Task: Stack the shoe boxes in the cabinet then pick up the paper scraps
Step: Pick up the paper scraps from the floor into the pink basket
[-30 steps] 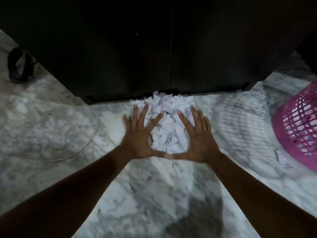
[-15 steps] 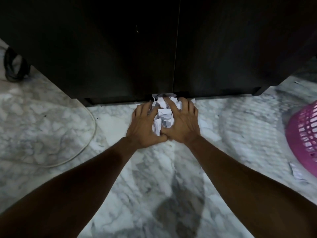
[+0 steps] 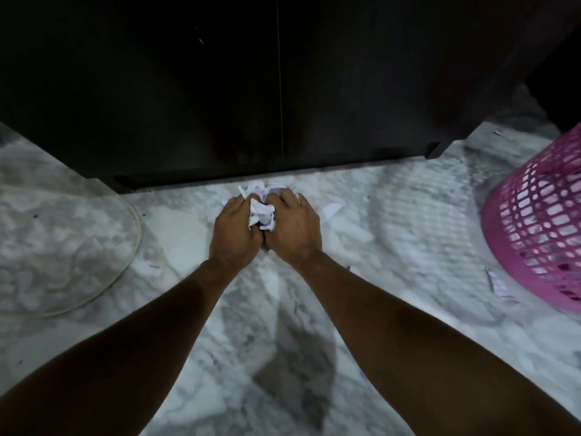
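— While both hands are bunching the heap together, where are we standing with the paper scraps (image 3: 262,212)?

— We are clenching them between us: the left hand (image 3: 235,229) and the right hand (image 3: 294,228) are both curling round one crumpled wad, knuckles touching, low over the marble floor (image 3: 195,309) just in front of the closed cabinet (image 3: 220,89). White paper is poking out between and beyond the fingers on the far side.

— So we are gathering everything in one go?

— Not quite. We are leaving a stray piece (image 3: 331,210) just to the right of the right hand, and another scrap (image 3: 498,284) is lying near the foot of the pink basket (image 3: 540,221) on the far right.

— How are we doing this step well, then?

— We are judging that squeezing inward and scooping from underneath is keeping the loose bits from spilling. Lifting slowly, palms closing below the wad, seems wise, since torn paper is slipping easily through gaps. We are probably carrying it right, towards the basket, then coming round for the strays. The white cable (image 3: 125,262) on the left is lying well apart from us.
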{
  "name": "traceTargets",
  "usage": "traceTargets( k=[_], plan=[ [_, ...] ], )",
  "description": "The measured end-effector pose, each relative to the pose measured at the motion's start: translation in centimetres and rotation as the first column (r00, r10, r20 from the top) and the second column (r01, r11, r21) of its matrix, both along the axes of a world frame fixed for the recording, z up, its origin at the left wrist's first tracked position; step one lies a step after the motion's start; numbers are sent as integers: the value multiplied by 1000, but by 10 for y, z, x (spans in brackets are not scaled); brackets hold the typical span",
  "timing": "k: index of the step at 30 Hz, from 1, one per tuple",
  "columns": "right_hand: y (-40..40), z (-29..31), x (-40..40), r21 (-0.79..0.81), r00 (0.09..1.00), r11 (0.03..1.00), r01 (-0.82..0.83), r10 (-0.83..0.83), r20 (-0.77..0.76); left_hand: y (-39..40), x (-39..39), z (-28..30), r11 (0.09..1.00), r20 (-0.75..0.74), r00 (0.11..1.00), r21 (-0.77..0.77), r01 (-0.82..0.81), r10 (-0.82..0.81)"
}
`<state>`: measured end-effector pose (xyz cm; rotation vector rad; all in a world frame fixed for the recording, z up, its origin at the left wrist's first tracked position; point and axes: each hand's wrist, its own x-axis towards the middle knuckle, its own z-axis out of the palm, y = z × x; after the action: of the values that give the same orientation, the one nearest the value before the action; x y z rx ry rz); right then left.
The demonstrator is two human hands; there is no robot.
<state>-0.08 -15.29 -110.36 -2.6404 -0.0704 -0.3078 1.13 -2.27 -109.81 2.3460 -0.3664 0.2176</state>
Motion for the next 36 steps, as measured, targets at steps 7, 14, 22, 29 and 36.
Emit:
traceTargets(
  k=[7,14,22,29,36],
  plan=[
    [-11,25,-35,73,959,994,-82,59,279,-16,-35,14,987,-57,997,-153,-59,50],
    [-30,22,-76,72,987,997,31,-42,157,-34,-71,31,983,-33,999,-179,36,-43],
    [-68,26,-136,98,980,991,88,-103,168,-68,-115,31,980,-66,986,-137,144,-154],
    [-102,66,-153,52,970,994,100,-109,219,-102,-126,64,964,10,982,-189,189,-190],
    [-160,203,-127,28,895,977,210,-203,398,-165,-85,198,884,262,915,-277,375,-306]
  ],
)
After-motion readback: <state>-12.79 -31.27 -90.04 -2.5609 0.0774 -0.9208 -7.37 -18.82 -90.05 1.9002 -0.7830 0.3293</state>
